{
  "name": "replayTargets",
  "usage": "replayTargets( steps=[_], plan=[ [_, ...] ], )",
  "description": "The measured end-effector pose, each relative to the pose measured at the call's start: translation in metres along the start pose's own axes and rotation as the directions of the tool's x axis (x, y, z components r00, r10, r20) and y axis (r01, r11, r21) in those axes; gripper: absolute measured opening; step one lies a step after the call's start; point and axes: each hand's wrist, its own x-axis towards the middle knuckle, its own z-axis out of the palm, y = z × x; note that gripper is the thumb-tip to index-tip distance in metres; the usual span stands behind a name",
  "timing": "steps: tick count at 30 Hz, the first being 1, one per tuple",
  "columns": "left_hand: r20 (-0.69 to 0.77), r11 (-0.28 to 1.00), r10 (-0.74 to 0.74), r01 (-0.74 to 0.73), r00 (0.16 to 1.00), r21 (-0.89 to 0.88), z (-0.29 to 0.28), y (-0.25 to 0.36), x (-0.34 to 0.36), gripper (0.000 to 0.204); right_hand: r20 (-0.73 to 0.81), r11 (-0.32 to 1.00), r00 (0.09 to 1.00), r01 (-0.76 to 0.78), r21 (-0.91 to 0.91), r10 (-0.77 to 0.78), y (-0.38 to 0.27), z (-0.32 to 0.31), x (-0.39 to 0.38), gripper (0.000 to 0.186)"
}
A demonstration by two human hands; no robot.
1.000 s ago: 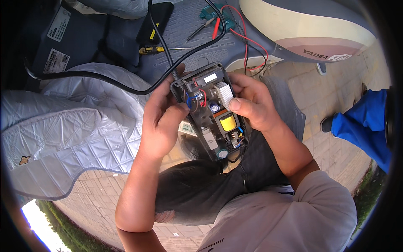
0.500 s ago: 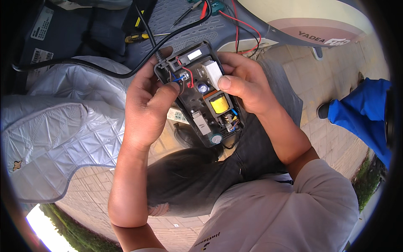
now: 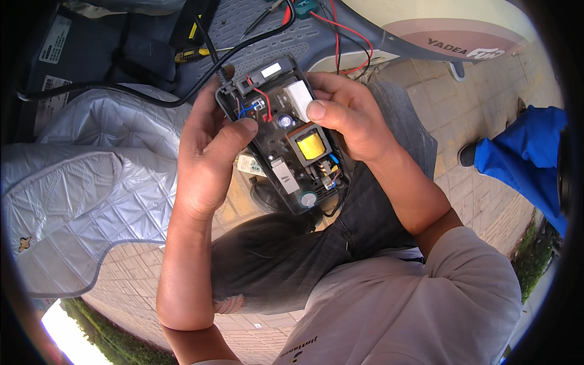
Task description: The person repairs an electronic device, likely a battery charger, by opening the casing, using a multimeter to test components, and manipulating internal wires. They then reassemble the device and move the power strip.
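An opened battery charger point(image 3: 267, 143) is held over my lap, its circuit board facing up in a black case. My left hand point(image 3: 213, 143) grips the left side, thumb at the rim near the blue wires point(image 3: 248, 111). On the other side my right hand point(image 3: 347, 115) grips the case, with its thumb by the silver heat sink point(image 3: 298, 100). A yellow-wrapped transformer point(image 3: 311, 145) and a round capacitor point(image 3: 308, 199) sit on the board's lower half. From the upper left corner a thick black cable point(image 3: 207, 85) runs off. The fingers under the case are hidden.
Ahead is a scooter's grey footboard point(image 3: 267, 52) with a yellow-black screwdriver point(image 3: 198, 55), a thin probe point(image 3: 258, 21) and red and black leads point(image 3: 340, 30). A silver quilted cover point(image 3: 91, 194) hangs at the left. A person's blue trouser leg point(image 3: 523, 158) is at the right.
The charger and both hands have shifted slightly to the left in the picture. My grip stays the same.
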Motion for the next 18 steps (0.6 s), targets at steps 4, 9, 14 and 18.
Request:
replayTargets(
  steps=[4,9,14,18],
  plan=[
    [-0.009,1.000,0.003,-0.003,1.000,0.027,-0.0004,-0.0008,-0.0014,0.073,0.002,1.000,1.000,0.001,0.016,-0.001,0.0002,0.0016,0.0009,0.054],
    [-0.001,0.999,-0.001,0.001,1.000,0.043,-0.0016,-0.0022,-0.0003,0.072,-0.017,1.000,1.000,-0.007,-0.004,0.007,0.0003,0.0012,0.0012,0.053],
    [-0.015,0.999,0.021,-0.020,1.000,0.026,-0.0008,-0.0047,0.0000,0.070,-0.026,1.000,1.000,-0.015,0.018,0.015,0.0019,0.0011,0.0017,0.052],
    [-0.022,0.999,0.021,-0.020,1.000,0.036,-0.0007,-0.0058,0.0017,0.068,-0.019,1.000,1.000,-0.019,0.008,0.019,0.0013,0.0010,0.0027,0.053]
  ],
)
